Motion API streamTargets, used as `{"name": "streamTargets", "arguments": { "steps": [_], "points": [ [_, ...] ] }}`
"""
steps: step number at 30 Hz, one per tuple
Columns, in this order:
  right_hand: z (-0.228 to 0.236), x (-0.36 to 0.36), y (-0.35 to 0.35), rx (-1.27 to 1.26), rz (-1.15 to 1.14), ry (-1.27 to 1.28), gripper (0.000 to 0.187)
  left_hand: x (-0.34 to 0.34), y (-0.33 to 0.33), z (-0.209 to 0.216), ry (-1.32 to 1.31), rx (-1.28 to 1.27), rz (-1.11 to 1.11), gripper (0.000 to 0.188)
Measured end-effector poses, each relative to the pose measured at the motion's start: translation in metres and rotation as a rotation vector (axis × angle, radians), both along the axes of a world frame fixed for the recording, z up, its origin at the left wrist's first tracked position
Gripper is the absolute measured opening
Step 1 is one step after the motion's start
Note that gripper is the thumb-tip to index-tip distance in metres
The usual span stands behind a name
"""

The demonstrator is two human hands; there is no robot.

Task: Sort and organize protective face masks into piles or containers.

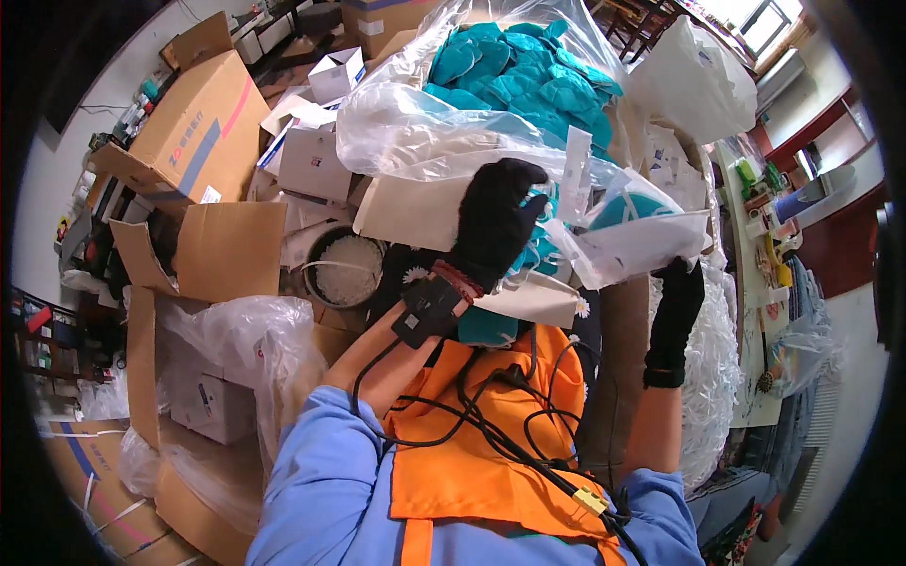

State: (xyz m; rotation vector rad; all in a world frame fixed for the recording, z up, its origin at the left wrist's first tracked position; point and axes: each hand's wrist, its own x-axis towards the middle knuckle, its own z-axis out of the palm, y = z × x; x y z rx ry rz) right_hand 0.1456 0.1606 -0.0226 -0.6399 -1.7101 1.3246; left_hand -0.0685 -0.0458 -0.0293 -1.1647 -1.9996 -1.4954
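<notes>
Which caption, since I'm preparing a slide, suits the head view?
Black-gloved right hand holds a translucent plastic bag; black-gloved left hand before heaped teal fabric pieces.

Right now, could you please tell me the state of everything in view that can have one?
White packet: held by the right hand.
Left hand: curled, grip unclear.
Clear bag: open, teal pieces piled inside.
Bucket: uncovered, whitish pieces inside.
Upper left carton: flaps open.
Lower left carton: open, plastic liner inside.
Orange apron: worn, creased.
</notes>
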Motion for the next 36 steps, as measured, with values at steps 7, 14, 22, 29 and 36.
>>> {"name": "streamTargets", "arguments": {
  "steps": [7, 14, 22, 29, 36],
  "points": [
    [0.004, -0.006, -0.022, 0.152, 0.028, -0.136, 0.030, 0.021, 0.022, 0.011, -0.111, 0.072, -0.255, 0.013],
    [0.010, -0.010, -0.045, 0.077, 0.092, -0.216, 0.030, 0.031, 0.025, 0.007, -0.301, -0.095, -0.259, 0.025],
    [-0.021, 0.011, 0.011, -0.061, -0.045, -0.022, 0.019, 0.016, 0.019, -0.002, -0.544, -0.077, -0.397, 0.033],
    [-0.022, 0.075, 0.155, -0.067, -0.270, 0.081, 0.024, -0.032, -0.011, -0.019, -0.546, -0.256, -0.168, 0.052],
    [-0.032, 0.075, 0.292, 1.020, -0.103, -0.528, 0.033, -0.012, -0.019, -0.004, 0.040, -0.131, -0.011, 0.038]
  ]
}}
